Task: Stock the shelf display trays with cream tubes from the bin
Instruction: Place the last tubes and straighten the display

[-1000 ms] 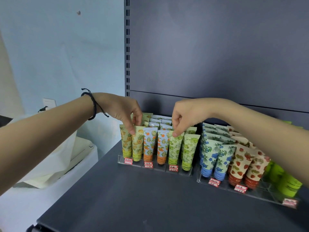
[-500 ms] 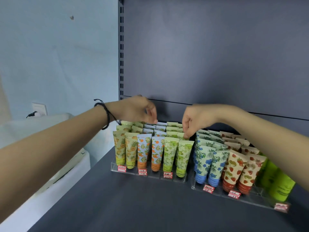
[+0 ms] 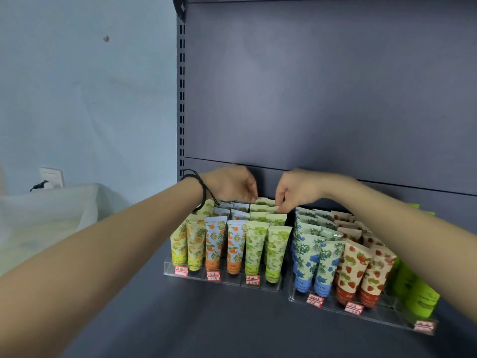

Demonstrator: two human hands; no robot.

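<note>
Two clear display trays stand on the shelf. The left tray (image 3: 222, 279) holds rows of yellow pineapple tubes (image 3: 180, 244), orange tubes (image 3: 214, 244) and green grape tubes (image 3: 255, 244). In the right tray (image 3: 374, 314) stand blue tubes (image 3: 309, 259), strawberry tubes (image 3: 353, 270) and lime tubes (image 3: 413, 293). Both hands reach over the left tray's back rows. My left hand (image 3: 229, 183) curls down onto the rearmost tube tops, its fingertips hidden. My right hand (image 3: 296, 189) pinches the crimped top of a back-row green tube (image 3: 273, 209).
The dark shelf surface (image 3: 206, 321) runs forward of the trays to its front edge. A slotted upright (image 3: 182, 99) and the grey back panel close in the rear. Left of the shelf sits a white plastic-lined bin (image 3: 46, 218) below a wall socket (image 3: 51, 177).
Both hands have moved from the front-row tube tops to the back rows of the left tray and come closer together. The view has tilted and drawn nearer.
</note>
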